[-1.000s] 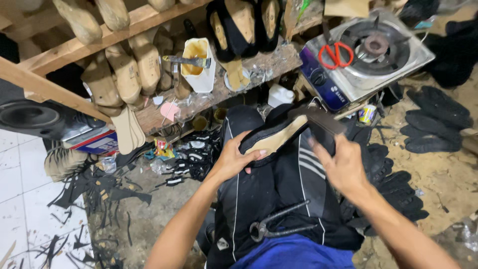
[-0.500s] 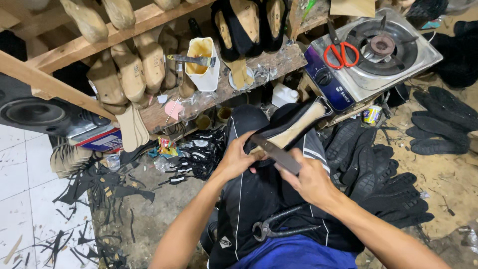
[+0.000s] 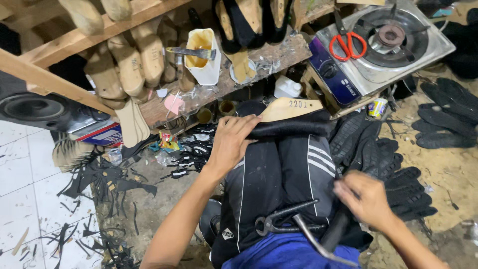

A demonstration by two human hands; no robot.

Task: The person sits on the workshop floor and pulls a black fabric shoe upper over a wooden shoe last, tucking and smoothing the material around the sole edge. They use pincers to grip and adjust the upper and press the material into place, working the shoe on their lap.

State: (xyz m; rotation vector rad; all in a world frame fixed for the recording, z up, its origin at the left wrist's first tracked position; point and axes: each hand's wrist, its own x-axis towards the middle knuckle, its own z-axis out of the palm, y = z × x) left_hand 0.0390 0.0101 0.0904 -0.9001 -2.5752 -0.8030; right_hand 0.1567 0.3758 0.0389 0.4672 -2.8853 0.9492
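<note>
The left hand (image 3: 231, 142) presses a black shoe upper on its wooden last (image 3: 291, 119) against the knee; the right hand (image 3: 366, 199) grips a dark-handled tool (image 3: 328, 236) beside the lasting pincers (image 3: 281, 224) on the lap, so lasting looks unfinished, sole not on

White tiled floor (image 3: 25, 199) seen at left, littered with black scraps (image 3: 94, 179). Bare dirt floor (image 3: 448, 174) seen at right, black soles (image 3: 443, 114) laid on it. Wooden shelf (image 3: 224, 82) set across top, wooden lasts (image 3: 127, 65) stacked on it, glue tub (image 3: 201, 55) beside them. Gas stove (image 3: 383, 45) placed at upper right, red scissors (image 3: 348, 42) laid on it. Black speaker (image 3: 35, 109) stood at left. Light even, soft.
</note>
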